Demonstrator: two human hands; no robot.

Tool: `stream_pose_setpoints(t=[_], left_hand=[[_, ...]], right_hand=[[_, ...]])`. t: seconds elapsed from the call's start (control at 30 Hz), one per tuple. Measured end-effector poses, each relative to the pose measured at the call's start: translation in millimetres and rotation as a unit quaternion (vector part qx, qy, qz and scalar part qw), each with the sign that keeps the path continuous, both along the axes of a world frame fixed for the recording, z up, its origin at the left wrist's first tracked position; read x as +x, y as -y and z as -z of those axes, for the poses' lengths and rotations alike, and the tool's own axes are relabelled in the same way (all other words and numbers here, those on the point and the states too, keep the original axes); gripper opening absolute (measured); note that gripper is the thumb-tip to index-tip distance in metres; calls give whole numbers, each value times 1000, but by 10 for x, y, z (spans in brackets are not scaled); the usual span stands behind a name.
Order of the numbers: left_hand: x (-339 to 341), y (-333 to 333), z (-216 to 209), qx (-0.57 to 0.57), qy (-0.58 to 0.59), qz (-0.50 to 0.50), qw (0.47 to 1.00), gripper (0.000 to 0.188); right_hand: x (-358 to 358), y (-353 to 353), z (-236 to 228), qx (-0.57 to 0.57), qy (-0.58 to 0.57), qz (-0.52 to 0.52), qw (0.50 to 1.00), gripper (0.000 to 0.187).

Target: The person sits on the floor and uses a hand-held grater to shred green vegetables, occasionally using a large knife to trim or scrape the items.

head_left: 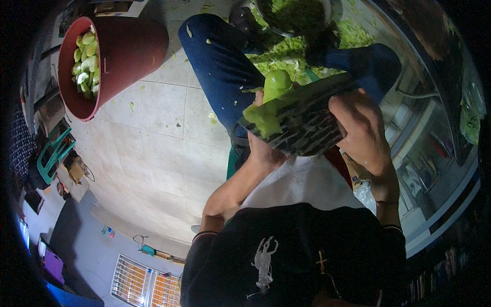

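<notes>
One green fruit and one dark slab-like tool, both in hand

The left hand grasps the green fruit from its left and near side, a finger showing just beside it; much of this grip is hidden behind the tool. The right hand is clenched on the right end of the dark slab-like tool, fingers bent over its edge. That tool slants across in front of the fruit, whose rounded top rises above it. A bright green patch shows at the tool's left end (flesh or reflection, I cannot tell which).

The fruit is above the lap, between two blue trouser legs. A white cloth lies near the waist, below the hands in view. Green shavings litter the tiled floor around a bowl of green scraps. Well apart, toward the left, a red bucket holds pale green pieces.
</notes>
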State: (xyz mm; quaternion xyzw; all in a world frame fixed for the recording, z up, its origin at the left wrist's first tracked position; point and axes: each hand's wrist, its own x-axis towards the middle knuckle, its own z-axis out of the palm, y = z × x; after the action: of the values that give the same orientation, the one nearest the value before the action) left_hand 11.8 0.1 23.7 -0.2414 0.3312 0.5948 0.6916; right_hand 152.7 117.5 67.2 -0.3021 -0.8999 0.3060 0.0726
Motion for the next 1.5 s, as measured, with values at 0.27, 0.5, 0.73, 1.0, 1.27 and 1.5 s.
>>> stream_pose_setpoints(t=[0.27,0.5,0.73,1.0,1.27,1.5], left_hand=[[-5,141,227,88,162,-93,978,63],[77,-22,95,136,2,-58,989,52],[71,-63,-23,-32,54,-44,997,57],[75,249,278,200,159,-87,963,59],[39,76,91,99,59,-77,990,52],[27,-117,5,109,110,-85,984,55]], right_hand=[[53,-1,189,49,9,7,999,28],[190,-44,434,105,60,92,988,34],[152,-3,105,50,-57,29,997,32],[-25,45,169,30,-55,-11,998,32],[114,36,532,21,-36,76,996,29],[269,-101,555,-83,14,205,975,24]])
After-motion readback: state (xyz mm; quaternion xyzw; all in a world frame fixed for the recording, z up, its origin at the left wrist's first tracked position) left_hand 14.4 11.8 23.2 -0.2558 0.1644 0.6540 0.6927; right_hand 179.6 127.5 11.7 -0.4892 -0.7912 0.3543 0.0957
